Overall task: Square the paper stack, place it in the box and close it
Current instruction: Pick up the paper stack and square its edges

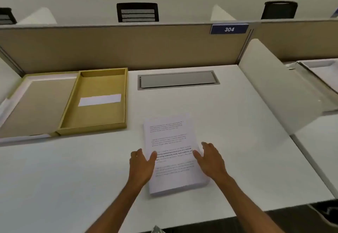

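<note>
A stack of printed white paper [172, 141] lies flat on the white desk [228, 132], slightly turned. My left hand [141, 165] rests against the stack's left edge, thumb on the top sheet, fingers apart. My right hand [211, 159] presses against the right edge, thumb on the paper. Neither hand lifts the stack. A yellow-brown box [95, 117] stands open at the far left with a white slip [100, 99] lying in its tray. Its lid [36, 104] lies folded out flat to the left.
A grey cable hatch [177, 80] is set into the desk behind the paper. A beige partition [128, 46] with a blue "304" sign [229, 29] closes the back. A white side divider [274, 86] stands at the right. Chairs show beyond the partition.
</note>
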{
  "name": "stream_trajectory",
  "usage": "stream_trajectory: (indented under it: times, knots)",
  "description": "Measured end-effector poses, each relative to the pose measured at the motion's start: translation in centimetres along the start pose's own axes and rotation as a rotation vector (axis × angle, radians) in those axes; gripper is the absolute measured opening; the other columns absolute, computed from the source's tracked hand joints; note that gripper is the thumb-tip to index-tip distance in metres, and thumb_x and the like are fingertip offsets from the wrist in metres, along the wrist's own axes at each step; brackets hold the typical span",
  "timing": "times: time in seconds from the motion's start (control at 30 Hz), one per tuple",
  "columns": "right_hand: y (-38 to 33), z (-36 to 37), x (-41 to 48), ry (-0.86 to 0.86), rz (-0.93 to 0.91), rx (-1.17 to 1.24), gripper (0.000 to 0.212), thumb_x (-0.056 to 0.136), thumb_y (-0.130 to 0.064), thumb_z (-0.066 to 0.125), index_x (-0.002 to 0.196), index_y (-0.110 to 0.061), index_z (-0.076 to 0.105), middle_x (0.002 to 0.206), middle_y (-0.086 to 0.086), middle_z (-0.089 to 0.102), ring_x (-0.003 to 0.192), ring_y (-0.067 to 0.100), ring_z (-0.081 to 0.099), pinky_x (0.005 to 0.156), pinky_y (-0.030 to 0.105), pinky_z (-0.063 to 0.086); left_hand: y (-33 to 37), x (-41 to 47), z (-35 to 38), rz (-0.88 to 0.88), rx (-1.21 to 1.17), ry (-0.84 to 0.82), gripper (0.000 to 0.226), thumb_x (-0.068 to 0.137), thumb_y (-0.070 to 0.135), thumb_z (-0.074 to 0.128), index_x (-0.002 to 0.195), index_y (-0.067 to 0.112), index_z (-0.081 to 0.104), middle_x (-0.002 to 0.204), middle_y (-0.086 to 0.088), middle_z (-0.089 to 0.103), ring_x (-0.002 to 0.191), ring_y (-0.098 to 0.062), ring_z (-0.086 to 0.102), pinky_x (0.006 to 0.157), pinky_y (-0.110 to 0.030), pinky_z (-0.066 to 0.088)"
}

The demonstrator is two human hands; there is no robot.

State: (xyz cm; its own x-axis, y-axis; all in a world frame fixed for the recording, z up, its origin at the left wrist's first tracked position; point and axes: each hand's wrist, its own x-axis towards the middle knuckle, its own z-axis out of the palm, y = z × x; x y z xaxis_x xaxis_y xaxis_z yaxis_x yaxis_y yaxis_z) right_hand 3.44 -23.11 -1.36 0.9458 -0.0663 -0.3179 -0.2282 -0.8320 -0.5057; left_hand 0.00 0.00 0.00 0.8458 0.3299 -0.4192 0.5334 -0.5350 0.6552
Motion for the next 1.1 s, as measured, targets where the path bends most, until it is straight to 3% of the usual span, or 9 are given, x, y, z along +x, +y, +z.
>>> stream_trajectory:
  times: [0.1,0.2,0.3,0.4,0.5,0.63,0.8,0.93,1.1]
  knots:
    - [0.2,0.6,0.5,0.01,0.132,0.075,0.028,0.096,-0.04,0.056,0.102,-0.014,0.062,0.095,0.001,0.063,0.091,0.023,0.063,0.078,0.033,0.048,-0.1,0.3,1.0,-0.198,-0.07,-0.055,0.067,0.093,0.047,0.055,0.138,-0.001,0.044,0.14,-0.018,0.048,0.121,-0.035,0.052,0.096,-0.04,0.047]
    - [-0.2,0.7,1.1,-0.035,0.27,0.16,0.037,0.092,-0.04,0.059,0.068,-0.02,0.04,0.073,-0.003,0.05,0.07,0.02,0.051,0.061,0.029,0.038,0.2,0.1,1.6,-0.297,-0.268,-0.133,0.048,0.092,0.042,0.058,0.119,0.002,0.057,0.115,-0.014,0.065,0.087,-0.025,0.063,0.07,-0.031,0.049]
    - [-0.4,0.4,2.3,-0.069,0.341,0.266,0.036,0.09,-0.041,0.063,0.098,-0.006,0.061,0.101,0.011,0.065,0.093,0.029,0.064,0.072,0.03,0.045,0.1,0.9,1.4,-0.383,-0.468,-0.104,0.037,0.09,0.036,0.062,0.108,0.004,0.059,0.099,-0.013,0.068,0.077,-0.025,0.065,0.059,-0.028,0.049]
    - [-0.4,0.4,2.9,-0.103,0.398,0.398,0.05,0.087,-0.037,0.068,0.119,0.0,0.058,0.117,0.016,0.066,0.105,0.034,0.066,0.087,0.04,0.056,-0.1,1.9,1.1,-0.492,-0.602,-0.116,0.036,0.088,0.03,0.062,0.11,0.001,0.061,0.103,-0.021,0.069,0.081,-0.033,0.067,0.061,-0.032,0.052]
    - [-0.1,0.5,3.5,-0.144,0.427,0.501,0.051,0.083,-0.032,0.072,0.119,0.002,0.058,0.116,0.019,0.067,0.102,0.037,0.068,0.091,0.051,0.058,-0.2,2.7,0.8,-0.536,-0.647,-0.15,0.031,0.088,0.024,0.061,0.108,0.001,0.061,0.096,-0.02,0.07,0.076,-0.033,0.065,0.06,-0.033,0.052]
    - [0.0,0.3,4.2,-0.24,0.436,0.564,0.047,0.082,-0.027,0.075,0.116,0.003,0.062,0.108,0.02,0.073,0.094,0.037,0.072,0.087,0.047,0.06,-0.1,3.0,0.6,-0.539,-0.636,-0.201,0.021,0.091,0.023,0.058,0.102,0.005,0.061,0.084,-0.015,0.07,0.069,-0.029,0.065,0.053,-0.031,0.05]
    - [0.5,0.4,4.4,-0.272,0.419,0.602,0.039,0.086,-0.027,0.074,0.115,-0.002,0.066,0.103,0.016,0.075,0.09,0.033,0.074,0.081,0.043,0.061,0.1,3.1,1.2,-0.454,-0.489,-0.171,0.035,0.086,0.031,0.061,0.112,0.006,0.063,0.102,-0.016,0.071,0.089,-0.033,0.069,0.075,-0.041,0.058]
    - [0.7,0.3,4.4,-0.288,0.395,0.658,0.034,0.09,-0.021,0.071,0.117,-0.001,0.066,0.103,0.015,0.075,0.087,0.03,0.072,0.068,0.034,0.057,0.6,3.0,1.1,-0.426,-0.56,-0.187,0.027,0.086,0.029,0.06,0.106,0.011,0.062,0.095,-0.014,0.072,0.081,-0.03,0.068,0.06,-0.032,0.053]
    - [0.8,-1.1,4.9,-0.361,0.37,0.687,0.028,0.095,-0.015,0.063,0.117,0.003,0.064,0.095,0.012,0.074,0.081,0.026,0.07,0.066,0.034,0.054,0.6,3.0,1.0,-0.398,-0.595,-0.189,0.024,0.089,0.031,0.054,0.102,0.012,0.061,0.093,-0.015,0.073,0.077,-0.028,0.068,0.058,-0.031,0.05]
